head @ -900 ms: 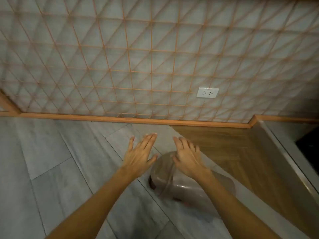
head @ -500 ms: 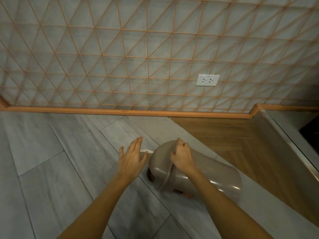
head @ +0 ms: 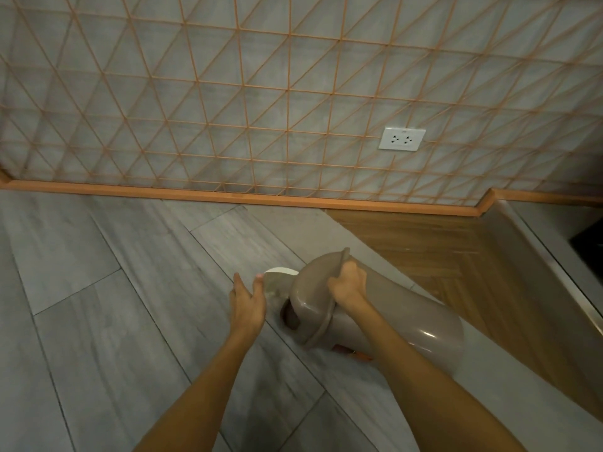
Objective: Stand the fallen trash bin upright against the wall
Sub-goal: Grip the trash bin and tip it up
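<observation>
A taupe plastic trash bin (head: 421,324) lies on its side on the grey floor, its domed lid (head: 313,295) pointing left and slightly raised. My right hand (head: 347,283) is closed around the lid's upper rim. My left hand (head: 246,301) is open just left of the lid, fingers apart, its fingertips by a white flap (head: 280,272) at the bin's mouth. The dark opening under the lid shows at the bin's lower left. Something orange peeks out beneath the bin.
The wall (head: 261,102) with an orange lattice and orange skirting (head: 195,194) runs across the back. A white double socket (head: 402,139) sits on it. Wooden herringbone flooring (head: 440,249) lies to the right, bordered by a raised metal ledge (head: 535,256).
My right hand went from flat above the bin to gripping the lid's rim. The lid end has lifted a little. My left hand moved closer to the bin's mouth.
</observation>
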`<state>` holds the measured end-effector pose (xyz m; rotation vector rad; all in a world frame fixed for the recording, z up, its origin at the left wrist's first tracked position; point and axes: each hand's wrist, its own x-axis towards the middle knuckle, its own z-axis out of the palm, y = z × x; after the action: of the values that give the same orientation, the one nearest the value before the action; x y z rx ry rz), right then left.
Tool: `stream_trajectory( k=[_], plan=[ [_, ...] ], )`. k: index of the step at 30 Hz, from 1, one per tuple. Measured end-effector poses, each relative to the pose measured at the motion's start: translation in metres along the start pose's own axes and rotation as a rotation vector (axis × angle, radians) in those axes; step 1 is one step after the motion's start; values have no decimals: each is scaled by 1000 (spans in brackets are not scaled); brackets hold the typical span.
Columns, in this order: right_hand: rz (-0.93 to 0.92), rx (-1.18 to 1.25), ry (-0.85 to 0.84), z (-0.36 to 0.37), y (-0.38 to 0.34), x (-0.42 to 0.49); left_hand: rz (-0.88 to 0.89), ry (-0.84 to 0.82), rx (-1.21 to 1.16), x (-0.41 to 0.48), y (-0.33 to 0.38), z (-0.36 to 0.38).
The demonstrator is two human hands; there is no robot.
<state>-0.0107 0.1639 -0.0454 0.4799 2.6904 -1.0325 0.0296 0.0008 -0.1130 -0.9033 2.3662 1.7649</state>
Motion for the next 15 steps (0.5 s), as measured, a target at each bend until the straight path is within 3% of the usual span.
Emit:
stream_trajectory(
  k=[4,9,15],
  plan=[
    [-13,45,32,-11,-3,1,-228,20,-219,9,-1,-8],
    [6,221,77,-31,-17,3,-490,-98,-485,14,3,-15],
    [38,337,110,-55,-28,13,-495,-326,-622,5,20,-12]
  ],
)
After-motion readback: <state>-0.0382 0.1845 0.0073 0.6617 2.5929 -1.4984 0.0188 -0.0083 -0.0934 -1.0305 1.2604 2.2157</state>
